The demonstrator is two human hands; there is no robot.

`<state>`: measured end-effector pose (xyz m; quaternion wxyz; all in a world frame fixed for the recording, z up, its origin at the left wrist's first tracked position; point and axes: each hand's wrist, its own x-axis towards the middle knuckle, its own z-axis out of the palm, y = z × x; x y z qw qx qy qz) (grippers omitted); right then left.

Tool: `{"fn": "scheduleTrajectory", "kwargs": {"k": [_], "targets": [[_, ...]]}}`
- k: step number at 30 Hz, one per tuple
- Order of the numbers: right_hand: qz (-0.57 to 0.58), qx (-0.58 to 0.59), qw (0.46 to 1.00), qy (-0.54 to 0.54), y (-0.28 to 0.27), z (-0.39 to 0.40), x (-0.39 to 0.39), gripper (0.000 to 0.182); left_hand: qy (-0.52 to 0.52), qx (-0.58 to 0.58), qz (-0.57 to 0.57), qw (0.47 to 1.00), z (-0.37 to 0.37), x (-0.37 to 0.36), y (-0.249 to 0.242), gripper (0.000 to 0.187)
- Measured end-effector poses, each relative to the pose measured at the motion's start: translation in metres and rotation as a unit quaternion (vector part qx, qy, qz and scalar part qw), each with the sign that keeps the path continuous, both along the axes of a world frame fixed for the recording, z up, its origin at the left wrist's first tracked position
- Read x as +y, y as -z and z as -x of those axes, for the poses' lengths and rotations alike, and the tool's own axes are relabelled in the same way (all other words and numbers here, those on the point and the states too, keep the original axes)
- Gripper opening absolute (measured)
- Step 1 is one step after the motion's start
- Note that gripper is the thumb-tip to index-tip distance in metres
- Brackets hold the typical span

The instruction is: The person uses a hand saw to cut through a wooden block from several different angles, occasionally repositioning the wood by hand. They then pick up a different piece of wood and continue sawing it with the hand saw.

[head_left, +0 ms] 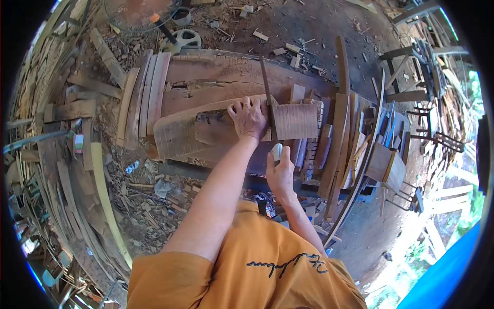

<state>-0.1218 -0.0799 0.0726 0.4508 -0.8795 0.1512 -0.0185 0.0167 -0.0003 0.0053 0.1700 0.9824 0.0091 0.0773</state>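
A long saw (268, 92) stands across a wooden board (297, 120) on the workbench, its blade pointing away from me. Its pale handle (277, 151) is in my right hand (281, 175), whose fingers are wrapped round it. My left hand (250, 118) presses on the board just left of the blade, fingers bent and resting on the wood; the hand hides part of the board. Beneath lies a larger wooden slab (175, 135) with a rounded left end. Right of the blade, the board's end sticks out over other pieces.
Planks (158, 95) lie at the bench's left end. More boards and sticks (339, 123) are stacked on the right. A fan (141, 13) stands beyond the bench at upper left. Wood scraps (154, 206) litter the ground, and wooden chairs (437, 136) are at far right.
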Motion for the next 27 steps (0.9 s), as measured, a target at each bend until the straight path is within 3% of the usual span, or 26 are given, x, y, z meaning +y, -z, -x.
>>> {"fn": "scheduleTrajectory", "kwargs": {"k": [5,9,13,15,19,21,25,27], "targets": [[0.066,-0.023,0.996,0.046,0.008,-0.002,0.009,0.024,0.008,-0.053,-0.002,0.999,0.001,0.001,0.002,0.031],[0.028,-0.046,0.998,0.03,0.007,0.001,0.007,0.028,0.022,-0.084,0.013,0.996,0.007,0.014,0.001,0.029],[0.049,-0.071,0.996,-0.015,0.011,-0.005,0.013,0.029,0.048,-0.034,0.021,0.998,0.011,0.046,0.003,0.029],[0.072,-0.053,0.996,-0.028,0.011,-0.013,0.022,0.028,-0.04,-0.074,-0.021,0.996,0.013,0.052,0.016,0.033],[0.099,-0.066,0.992,-0.04,0.01,-0.02,0.022,0.026,-0.088,-0.137,-0.047,0.986,0.021,0.041,0.015,0.035],[0.097,-0.071,0.992,-0.039,0.009,-0.02,0.02,0.025,-0.13,-0.045,-0.012,0.99,0.021,0.037,0.003,0.037],[0.085,-0.01,0.995,-0.049,-0.02,0.008,0.014,0.023,-0.122,0.016,0.016,0.992,0.019,0.035,-0.011,0.042],[0.097,0.032,0.994,-0.042,-0.048,0.054,0.001,0.024,-0.142,-0.026,-0.013,0.989,0.017,0.031,0.004,0.037]]}}
